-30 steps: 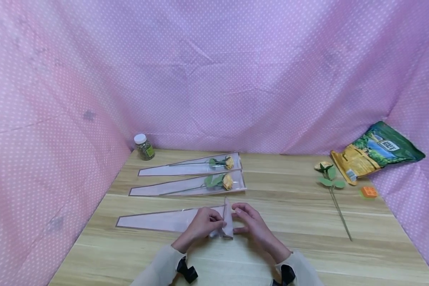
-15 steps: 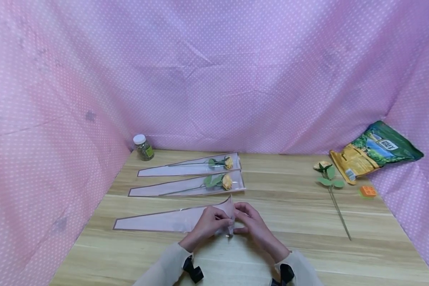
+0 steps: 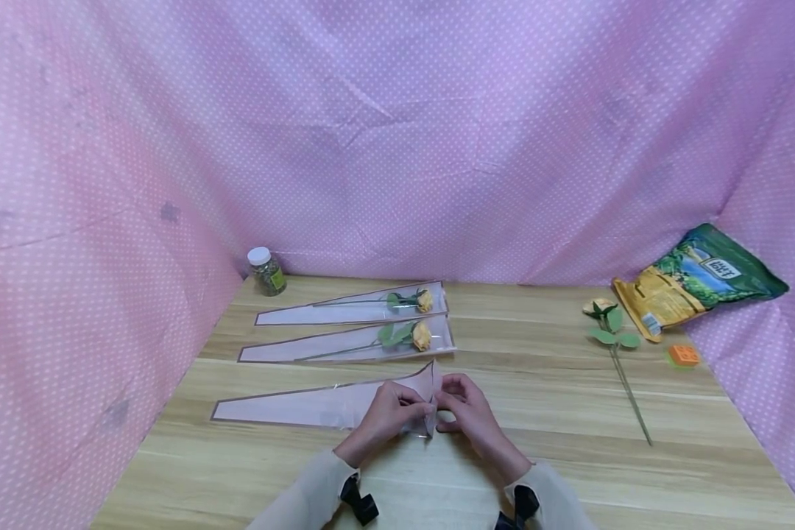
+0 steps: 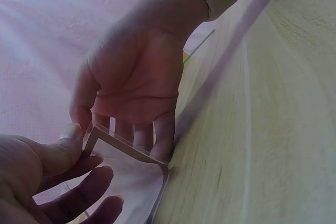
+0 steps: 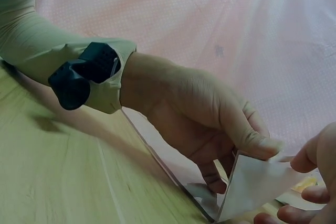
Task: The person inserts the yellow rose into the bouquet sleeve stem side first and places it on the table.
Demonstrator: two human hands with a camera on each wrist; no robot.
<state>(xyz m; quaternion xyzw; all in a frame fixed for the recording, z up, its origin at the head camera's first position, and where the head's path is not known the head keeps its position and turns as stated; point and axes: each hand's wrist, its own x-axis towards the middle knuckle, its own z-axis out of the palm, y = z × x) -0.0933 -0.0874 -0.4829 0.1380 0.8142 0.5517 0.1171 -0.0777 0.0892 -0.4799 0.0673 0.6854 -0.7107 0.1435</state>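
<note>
A long tapering flower sleeve with a brown border lies on the table, its wide end at the right lifted and creased. My left hand pinches that end between thumb and fingers; the pinch also shows in the left wrist view. Across from it my right hand has its fingers curled at the same edge, its thumb touching the film by the corner. Two more sleeves, a far one and a nearer one, each hold a yellow rose. A loose rose with leaves and stem lies to the right.
A jar with a white lid stands at the back left corner. Back right, a green and yellow bag leans against the pink dotted cloth. Below it sits an orange block near the table's right edge.
The left hand has shifted right along the sleeve, closer to the right hand. The sleeve's folded end has straightened to the right and now rises in a peak. The other things have not moved.
</note>
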